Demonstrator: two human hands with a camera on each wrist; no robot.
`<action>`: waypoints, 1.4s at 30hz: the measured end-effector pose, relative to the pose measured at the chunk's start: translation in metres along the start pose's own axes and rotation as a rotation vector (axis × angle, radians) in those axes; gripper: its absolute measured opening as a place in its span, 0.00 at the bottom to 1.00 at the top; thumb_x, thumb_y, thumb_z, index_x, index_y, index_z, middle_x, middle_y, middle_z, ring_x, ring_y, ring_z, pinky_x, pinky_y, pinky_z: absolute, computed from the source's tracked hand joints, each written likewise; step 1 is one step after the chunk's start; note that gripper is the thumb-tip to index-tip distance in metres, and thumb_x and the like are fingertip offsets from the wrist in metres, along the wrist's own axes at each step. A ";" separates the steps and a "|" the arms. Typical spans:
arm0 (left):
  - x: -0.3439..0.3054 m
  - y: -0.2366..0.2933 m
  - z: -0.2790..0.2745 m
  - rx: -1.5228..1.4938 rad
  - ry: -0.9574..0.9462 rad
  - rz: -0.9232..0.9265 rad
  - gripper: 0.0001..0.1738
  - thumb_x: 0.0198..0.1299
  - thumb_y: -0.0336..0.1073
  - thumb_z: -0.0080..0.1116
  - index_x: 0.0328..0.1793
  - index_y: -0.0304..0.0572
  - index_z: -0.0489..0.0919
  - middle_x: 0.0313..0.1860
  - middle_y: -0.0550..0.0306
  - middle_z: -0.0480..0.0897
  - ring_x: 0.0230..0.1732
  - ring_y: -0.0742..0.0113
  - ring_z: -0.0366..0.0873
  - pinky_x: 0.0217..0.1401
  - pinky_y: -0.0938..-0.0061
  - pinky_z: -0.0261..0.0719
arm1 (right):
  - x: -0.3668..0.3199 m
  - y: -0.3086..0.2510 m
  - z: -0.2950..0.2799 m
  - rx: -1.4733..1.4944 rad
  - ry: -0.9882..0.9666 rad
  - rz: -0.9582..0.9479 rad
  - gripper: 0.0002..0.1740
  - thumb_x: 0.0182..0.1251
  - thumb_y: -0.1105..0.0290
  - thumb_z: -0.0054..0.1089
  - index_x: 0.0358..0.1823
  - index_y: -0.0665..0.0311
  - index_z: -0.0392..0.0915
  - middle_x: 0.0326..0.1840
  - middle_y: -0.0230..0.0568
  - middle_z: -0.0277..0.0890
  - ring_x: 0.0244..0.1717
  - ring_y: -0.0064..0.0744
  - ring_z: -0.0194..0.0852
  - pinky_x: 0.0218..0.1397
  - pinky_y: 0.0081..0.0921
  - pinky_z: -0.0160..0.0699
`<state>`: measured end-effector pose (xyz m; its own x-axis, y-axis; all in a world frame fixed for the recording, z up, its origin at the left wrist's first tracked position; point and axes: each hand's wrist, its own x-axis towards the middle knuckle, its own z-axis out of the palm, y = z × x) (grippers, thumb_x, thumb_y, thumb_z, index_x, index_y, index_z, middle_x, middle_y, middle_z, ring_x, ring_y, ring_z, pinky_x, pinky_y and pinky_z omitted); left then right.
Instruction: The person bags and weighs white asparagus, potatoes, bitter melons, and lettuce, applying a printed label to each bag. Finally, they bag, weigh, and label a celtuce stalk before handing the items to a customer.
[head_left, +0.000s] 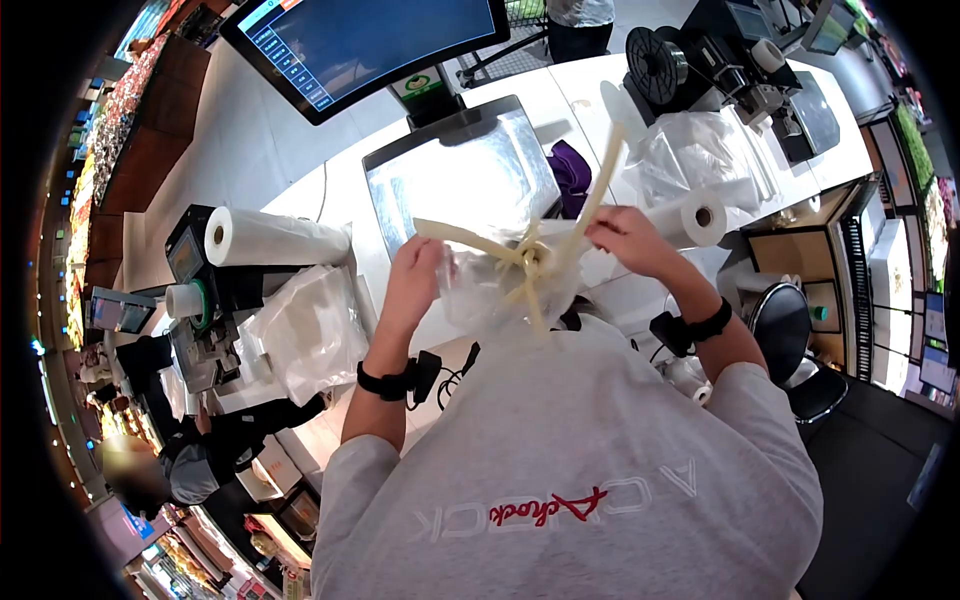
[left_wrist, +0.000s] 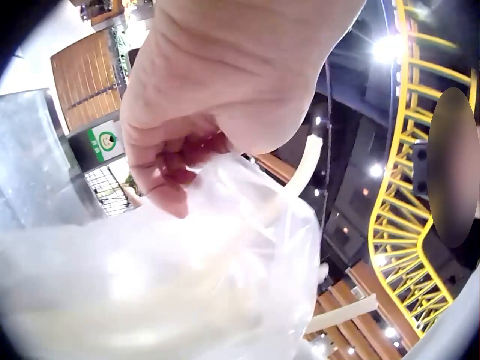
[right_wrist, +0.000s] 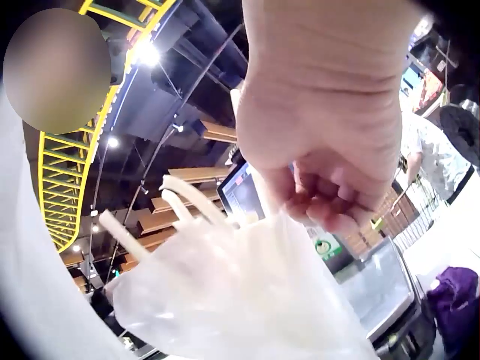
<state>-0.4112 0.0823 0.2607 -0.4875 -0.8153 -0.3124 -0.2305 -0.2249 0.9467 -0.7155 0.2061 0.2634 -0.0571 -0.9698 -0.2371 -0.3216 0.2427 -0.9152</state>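
Observation:
A clear plastic bag (head_left: 472, 292) hangs between both hands in front of the person's chest. Long pale yellow stalks (head_left: 465, 238) stick out of its mouth, crossing in a tangle at the middle; one points up and right. My left hand (head_left: 415, 275) pinches the bag's rim on the left, its fingers curled over the film in the left wrist view. On the opposite side my right hand (head_left: 632, 242) grips the rim between thumb and fingers. In the right wrist view the bag (right_wrist: 240, 292) spreads below that hand, with stalk ends above its edge.
Behind the bag is a scale plate (head_left: 465, 165) under a screen (head_left: 370, 45). A purple cloth (head_left: 569, 175) lies to its right. Plastic bag rolls (head_left: 275, 238) and flat bag piles (head_left: 700, 155) flank the white counter (head_left: 585, 85). A black chair (head_left: 783, 325) stands at right.

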 end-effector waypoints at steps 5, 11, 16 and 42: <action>-0.008 0.022 -0.012 -0.165 0.041 0.113 0.14 0.73 0.36 0.44 0.31 0.42 0.69 0.26 0.59 0.72 0.27 0.70 0.73 0.33 0.74 0.74 | 0.003 -0.009 -0.022 0.292 -0.022 -0.040 0.09 0.72 0.71 0.50 0.39 0.68 0.78 0.30 0.29 0.71 0.30 0.19 0.63 0.36 0.19 0.65; -0.009 0.023 -0.008 -0.247 0.020 0.026 0.12 0.75 0.33 0.43 0.34 0.40 0.70 0.28 0.59 0.72 0.32 0.67 0.76 0.33 0.71 0.82 | 0.018 0.001 -0.034 0.349 0.046 -0.113 0.10 0.74 0.71 0.49 0.32 0.65 0.73 0.28 0.27 0.66 0.29 0.18 0.61 0.35 0.18 0.63; -0.006 0.022 -0.002 -0.393 -0.052 0.005 0.11 0.75 0.33 0.41 0.38 0.42 0.71 0.36 0.59 0.74 0.37 0.68 0.78 0.40 0.66 0.89 | 0.034 0.013 -0.041 0.316 0.142 -0.233 0.09 0.74 0.70 0.51 0.34 0.64 0.75 0.31 0.26 0.69 0.35 0.18 0.64 0.44 0.18 0.66; 0.056 0.047 0.071 -0.758 -0.316 -0.051 0.15 0.78 0.35 0.42 0.55 0.28 0.74 0.55 0.43 0.79 0.65 0.54 0.77 0.68 0.64 0.81 | 0.044 0.058 0.072 0.244 -0.111 -0.230 0.28 0.54 0.66 0.77 0.57 0.63 0.79 0.58 0.38 0.80 0.57 0.29 0.78 0.61 0.30 0.77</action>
<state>-0.5090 0.0645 0.2819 -0.7321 -0.6312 -0.2562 0.3178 -0.6491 0.6911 -0.6681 0.1787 0.1765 0.0981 -0.9945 -0.0378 -0.0781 0.0302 -0.9965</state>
